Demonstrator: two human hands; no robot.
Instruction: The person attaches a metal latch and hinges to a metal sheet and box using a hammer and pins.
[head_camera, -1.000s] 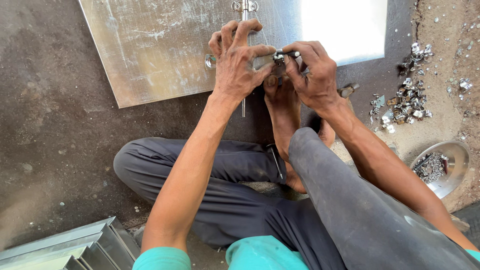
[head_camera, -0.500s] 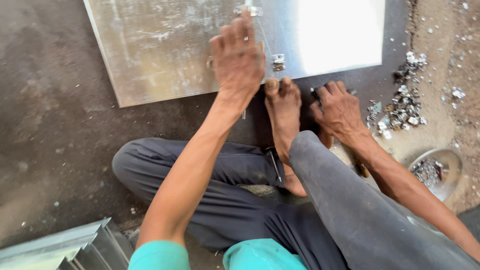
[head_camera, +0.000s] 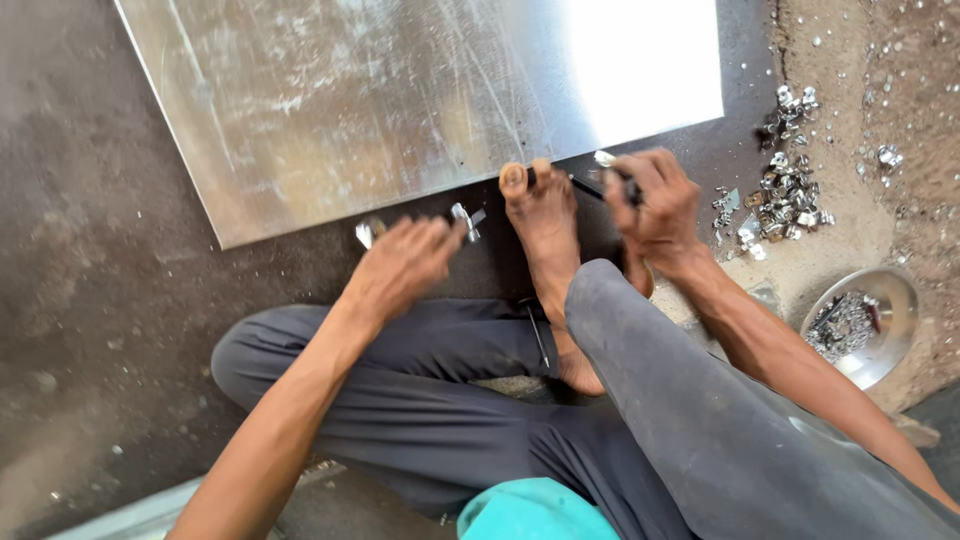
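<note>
I sit on the floor with a large scratched metal sheet (head_camera: 400, 110) lying in front of me. My left hand (head_camera: 405, 265) is at the sheet's near edge, its fingers closed on a small shiny metal fitting (head_camera: 465, 218). Another small metal piece (head_camera: 368, 232) lies just left of that hand. My right hand (head_camera: 655, 205) is shut on a thin dark tool (head_camera: 600, 185) with a pale tip, beside my bare foot (head_camera: 545, 225), which rests at the sheet's edge.
A heap of small metal fittings (head_camera: 785, 200) lies on the sandy ground at the right. A round steel bowl (head_camera: 865, 325) holding more small parts stands at the far right. A thin rod (head_camera: 538, 335) lies on my trouser leg.
My left hand has come back off the sheet to its near edge, holding a fitting. My right hand has lifted a thin tool by the foot. The view has shifted closer.
</note>
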